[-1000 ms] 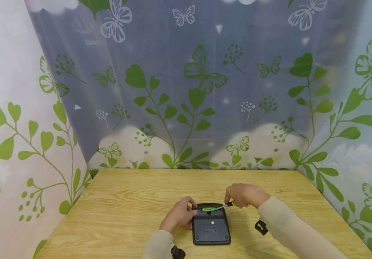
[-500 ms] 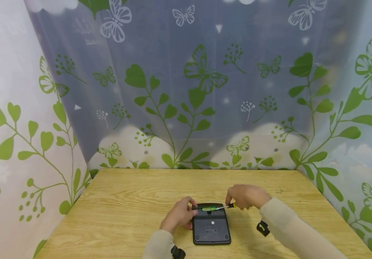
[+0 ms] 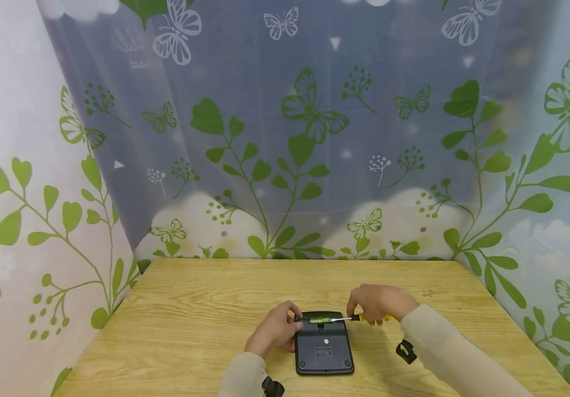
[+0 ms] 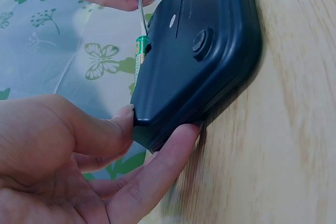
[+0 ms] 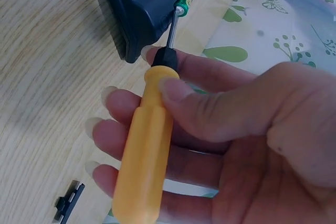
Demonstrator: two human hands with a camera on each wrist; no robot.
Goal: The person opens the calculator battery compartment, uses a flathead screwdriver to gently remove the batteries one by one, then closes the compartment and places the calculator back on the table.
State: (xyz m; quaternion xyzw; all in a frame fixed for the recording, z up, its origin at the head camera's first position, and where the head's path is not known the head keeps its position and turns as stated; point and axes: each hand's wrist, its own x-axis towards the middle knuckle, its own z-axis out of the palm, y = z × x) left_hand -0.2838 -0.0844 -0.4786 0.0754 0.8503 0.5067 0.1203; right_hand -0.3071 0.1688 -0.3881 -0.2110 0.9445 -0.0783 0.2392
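Clearly, in the head view, the battery [image 3: 320,320] lies between the two grips, in the recess of the black device [image 3: 314,347] on the worktop [image 3: 205,298]. Its long axis runs left to right, nearly in line with the screwdriver [image 3: 355,317] coming from the right grip [image 3: 377,302]. The left grip [image 3: 277,328] is the nearer of the two, though the metal shaft spans the gap on the right.

From the left wrist, thumb and finger pinch a corner of the device, with little space between them; the battery lies beyond the thumb, partly hidden by the device's edge.

From the right wrist, the other grip is wrapped around the yellow handle, thumb on top, fingers beneath. Ahead of it, the tip appears to touch the battery's near end (how hard it presses, I cannot tell). A small dark piece [image 5: 69,202] lies below the fingertips, apart from them.
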